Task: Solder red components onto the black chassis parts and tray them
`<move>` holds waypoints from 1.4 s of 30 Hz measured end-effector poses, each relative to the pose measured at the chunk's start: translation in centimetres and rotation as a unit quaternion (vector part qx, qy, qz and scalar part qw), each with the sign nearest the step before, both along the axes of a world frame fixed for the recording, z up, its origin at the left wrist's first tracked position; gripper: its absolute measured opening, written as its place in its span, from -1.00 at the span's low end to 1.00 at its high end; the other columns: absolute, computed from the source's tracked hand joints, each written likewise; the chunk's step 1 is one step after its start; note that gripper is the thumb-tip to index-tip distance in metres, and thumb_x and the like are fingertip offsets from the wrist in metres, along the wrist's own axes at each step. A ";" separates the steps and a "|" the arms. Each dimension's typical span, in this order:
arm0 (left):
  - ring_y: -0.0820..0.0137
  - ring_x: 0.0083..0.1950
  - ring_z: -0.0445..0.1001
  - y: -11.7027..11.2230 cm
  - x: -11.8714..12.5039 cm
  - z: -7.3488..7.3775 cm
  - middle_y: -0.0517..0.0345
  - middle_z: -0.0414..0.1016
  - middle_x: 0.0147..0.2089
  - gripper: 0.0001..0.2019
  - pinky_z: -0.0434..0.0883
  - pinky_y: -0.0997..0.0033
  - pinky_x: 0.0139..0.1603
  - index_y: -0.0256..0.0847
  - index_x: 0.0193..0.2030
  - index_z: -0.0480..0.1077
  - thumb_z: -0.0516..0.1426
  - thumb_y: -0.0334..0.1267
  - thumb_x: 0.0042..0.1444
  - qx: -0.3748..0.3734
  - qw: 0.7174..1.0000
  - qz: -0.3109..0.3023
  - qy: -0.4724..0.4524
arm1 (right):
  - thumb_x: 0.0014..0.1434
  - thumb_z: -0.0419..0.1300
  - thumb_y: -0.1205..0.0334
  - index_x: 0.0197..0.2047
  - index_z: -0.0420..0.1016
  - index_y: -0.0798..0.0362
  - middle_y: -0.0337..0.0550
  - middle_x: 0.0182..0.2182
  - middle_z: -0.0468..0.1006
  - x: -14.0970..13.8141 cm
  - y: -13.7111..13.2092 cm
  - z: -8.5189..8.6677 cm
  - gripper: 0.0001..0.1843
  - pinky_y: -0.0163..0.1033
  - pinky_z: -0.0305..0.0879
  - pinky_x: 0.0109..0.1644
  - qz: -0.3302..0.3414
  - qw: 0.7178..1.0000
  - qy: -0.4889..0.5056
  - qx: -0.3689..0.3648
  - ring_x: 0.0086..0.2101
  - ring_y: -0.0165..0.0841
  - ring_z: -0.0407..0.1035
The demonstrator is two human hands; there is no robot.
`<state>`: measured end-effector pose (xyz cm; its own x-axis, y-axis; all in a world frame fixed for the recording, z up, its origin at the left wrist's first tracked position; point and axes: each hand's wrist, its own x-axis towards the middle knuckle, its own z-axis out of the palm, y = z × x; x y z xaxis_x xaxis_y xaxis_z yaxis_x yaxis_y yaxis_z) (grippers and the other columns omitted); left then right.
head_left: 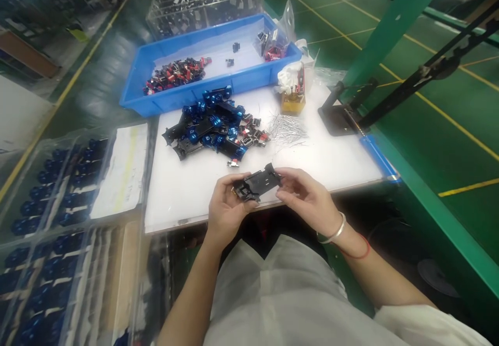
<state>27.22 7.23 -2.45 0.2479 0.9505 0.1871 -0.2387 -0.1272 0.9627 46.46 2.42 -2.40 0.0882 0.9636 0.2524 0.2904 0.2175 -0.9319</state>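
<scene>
Left hand (226,207) clasped on black part (260,182)

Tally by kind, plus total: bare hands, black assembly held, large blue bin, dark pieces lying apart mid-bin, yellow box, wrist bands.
Bare hands: 2 (left hand, right hand)
Black assembly: 1
Large blue bin: 1
Lone dark pieces: 2 (farther piece, nearer piece)
Yellow box: 1
Wrist bands: 2 (silver bracelet, red band)
Total: 9

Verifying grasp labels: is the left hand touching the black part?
Touching. The head view shows the left hand gripping one end of the black part, thumb against its near edge.
</scene>
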 end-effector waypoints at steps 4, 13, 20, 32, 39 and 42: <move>0.36 -0.12 0.56 -0.1 0.2 0.0 0.09 0.55 -0.13 -0.58 0.51 0.39 -0.10 -0.15 -0.09 0.43 0.40 -0.08 -0.05 -0.033 0.998 0.011 0.043 | 0.33 0.18 0.03 -0.05 0.54 -0.04 -0.16 -0.37 0.48 0.1 0.1 0.0 -0.75 -0.22 0.40 -0.33 -0.022 0.993 -0.095 0.069 -0.42 -0.35 0.36; 0.37 -0.33 0.49 0.8 -0.7 1.4 0.18 0.56 -0.34 -0.76 0.43 0.41 -0.27 -0.17 -0.18 0.50 0.26 -0.06 0.13 0.015 0.950 -0.101 0.296 | 0.27 0.16 -0.06 -0.28 0.55 0.02 -0.19 -0.46 0.50 1.9 0.5 0.7 -0.67 -0.26 0.32 -0.39 0.020 0.993 -0.094 -0.065 -0.49 -0.38 0.32; 0.39 -0.33 0.59 1.5 0.1 0.3 0.22 0.53 -0.29 -0.48 0.56 0.38 -0.24 -0.12 0.25 0.27 0.21 -0.08 0.19 -0.078 0.973 -0.104 0.191 | 0.23 0.13 0.07 -0.19 0.57 0.00 -0.14 -0.31 0.61 4.6 2.9 0.2 -0.75 -0.19 0.41 -0.21 -0.045 0.988 -0.125 -0.080 -0.31 -0.27 0.47; 0.39 -0.30 0.59 2.1 -0.4 0.0 0.13 0.58 -0.21 -0.51 0.56 0.39 -0.21 -0.18 0.14 0.38 0.30 -0.11 0.10 -0.133 0.971 -0.160 0.120 | 0.21 0.23 0.28 -0.35 0.41 -0.01 -0.20 -0.40 0.49 1.9 6.1 0.0 -0.90 -0.24 0.19 -0.28 -0.031 0.943 -0.326 -0.066 -0.36 -0.30 0.35; 0.39 -0.28 0.57 2.2 -0.6 -0.3 0.13 0.58 -0.19 -0.49 0.53 0.36 -0.16 -0.15 0.14 0.38 0.32 -0.13 0.06 -0.135 0.970 -0.156 0.125 | 0.25 0.20 0.22 -0.40 0.32 -0.02 -0.17 -0.42 0.49 0.9 6.2 -0.1 -0.82 -0.21 0.14 -0.30 -0.071 0.927 -0.352 -0.105 -0.39 -0.27 0.34; 0.36 -0.24 0.58 2.1 -0.6 -0.7 0.13 0.58 -0.18 -0.48 0.54 0.33 -0.13 -0.14 0.16 0.37 0.33 -0.13 0.06 -0.125 0.973 -0.147 0.131 | 0.24 0.19 0.20 -0.42 0.33 -0.02 -0.17 -0.43 0.50 0.8 6.3 0.2 -0.80 -0.21 0.14 -0.32 -0.084 0.919 -0.359 -0.137 -0.40 -0.27 0.35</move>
<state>26.60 9.32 -3.13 0.5232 0.8396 -0.1462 0.0280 0.1545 0.9876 47.30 8.77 -2.20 0.1472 0.9877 0.0535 0.8606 -0.1012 -0.4992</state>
